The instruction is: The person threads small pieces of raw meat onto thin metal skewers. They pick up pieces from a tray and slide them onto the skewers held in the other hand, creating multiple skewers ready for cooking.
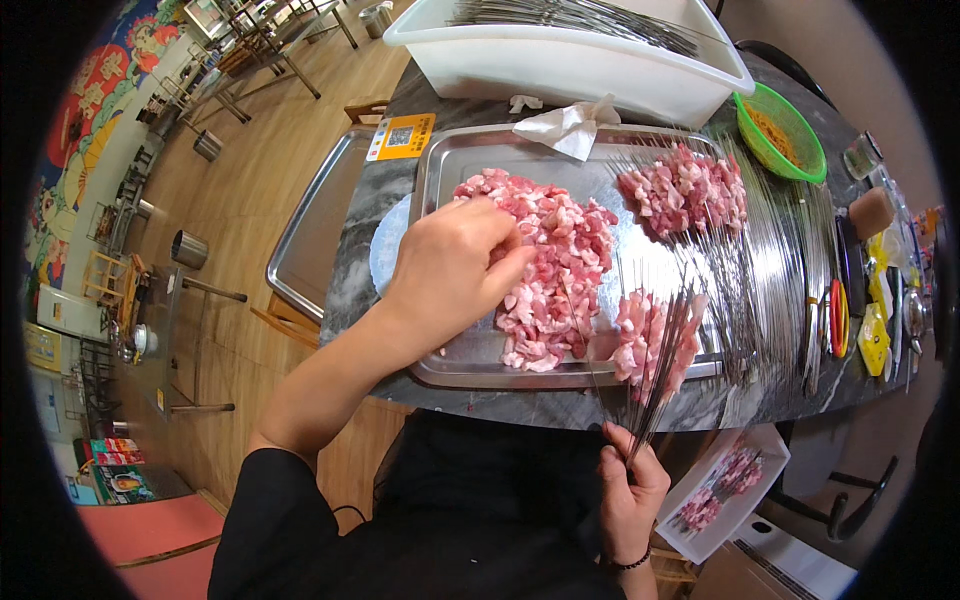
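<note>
A heap of raw diced meat (pixel 559 255) lies on the metal tray (pixel 457 367). My left hand (pixel 465 255) hangs over the heap's left side with its fingers curled. Its fingertips are hidden, so I cannot tell whether they pinch a piece. In front of the tray my right hand (pixel 634 480) grips a bundle of thin metal skewers (pixel 660 375), their points upward. Chunks of meat (pixel 637 330) are threaded on several of these skewers. One bare skewer (pixel 585 337) stands apart, leaning toward the heap. At the tray's back right, more loaded meat skewers (pixel 686 191) are piled.
Loose skewers (pixel 772 262) cover the tray's right edge. Behind stand a white tub (pixel 555 71) of skewers and a green basket (pixel 787 142). Crumpled tissue (pixel 574 127) touches the tray's back rim. Scissors (pixel 838 319) lie at right. A white bin (pixel 769 480) with meat skewers sits lower right.
</note>
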Demonstrator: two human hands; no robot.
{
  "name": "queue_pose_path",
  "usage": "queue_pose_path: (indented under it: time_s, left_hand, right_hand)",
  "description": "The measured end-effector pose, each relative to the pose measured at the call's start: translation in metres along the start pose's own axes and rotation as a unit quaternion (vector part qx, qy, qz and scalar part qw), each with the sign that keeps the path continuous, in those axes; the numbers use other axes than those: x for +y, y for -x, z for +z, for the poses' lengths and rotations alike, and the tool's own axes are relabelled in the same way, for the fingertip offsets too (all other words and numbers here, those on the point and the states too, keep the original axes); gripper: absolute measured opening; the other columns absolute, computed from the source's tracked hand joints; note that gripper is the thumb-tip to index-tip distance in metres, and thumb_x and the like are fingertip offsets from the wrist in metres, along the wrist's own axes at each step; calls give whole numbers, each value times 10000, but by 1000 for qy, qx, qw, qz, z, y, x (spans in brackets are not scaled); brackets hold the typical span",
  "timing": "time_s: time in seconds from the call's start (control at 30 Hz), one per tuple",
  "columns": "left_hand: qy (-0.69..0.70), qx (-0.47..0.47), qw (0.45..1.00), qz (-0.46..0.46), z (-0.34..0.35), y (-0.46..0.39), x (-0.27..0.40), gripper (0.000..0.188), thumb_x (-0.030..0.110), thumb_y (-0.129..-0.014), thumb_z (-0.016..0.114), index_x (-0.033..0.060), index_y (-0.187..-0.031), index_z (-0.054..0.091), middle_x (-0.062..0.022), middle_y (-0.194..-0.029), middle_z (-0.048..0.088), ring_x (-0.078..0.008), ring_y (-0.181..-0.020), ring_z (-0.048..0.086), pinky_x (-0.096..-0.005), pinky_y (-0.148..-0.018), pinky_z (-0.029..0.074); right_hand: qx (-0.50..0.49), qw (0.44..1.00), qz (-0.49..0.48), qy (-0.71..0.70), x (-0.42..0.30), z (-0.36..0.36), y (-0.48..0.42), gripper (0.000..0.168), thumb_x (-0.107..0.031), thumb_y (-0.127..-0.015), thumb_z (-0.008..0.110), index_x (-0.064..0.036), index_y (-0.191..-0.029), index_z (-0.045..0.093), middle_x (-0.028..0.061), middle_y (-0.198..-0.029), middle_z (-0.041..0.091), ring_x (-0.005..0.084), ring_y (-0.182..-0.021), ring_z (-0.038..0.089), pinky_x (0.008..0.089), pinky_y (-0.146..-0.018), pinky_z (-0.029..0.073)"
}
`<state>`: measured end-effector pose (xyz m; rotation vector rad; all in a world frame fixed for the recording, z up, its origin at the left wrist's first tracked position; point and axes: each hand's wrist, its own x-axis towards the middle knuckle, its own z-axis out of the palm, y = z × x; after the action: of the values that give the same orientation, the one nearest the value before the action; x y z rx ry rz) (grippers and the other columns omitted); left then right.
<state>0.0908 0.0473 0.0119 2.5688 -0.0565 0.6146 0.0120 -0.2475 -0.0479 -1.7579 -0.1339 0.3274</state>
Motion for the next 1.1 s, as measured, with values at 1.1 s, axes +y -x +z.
queue_pose_path:
  time_s: [1.1]
  left_hand:
    - [-39, 13, 999, 35, 8, 34, 3, 194, 117, -747, 777, 25, -849, 640, -113, -795, 585, -300, -728, 607, -384, -635, 481]
  right_hand:
    - [5, 1000, -2, 27, -9, 2, 6, 284, 51, -872, 618, 23, -1142, 700, 93, -920, 663, 130, -822, 599, 237, -757, 461]
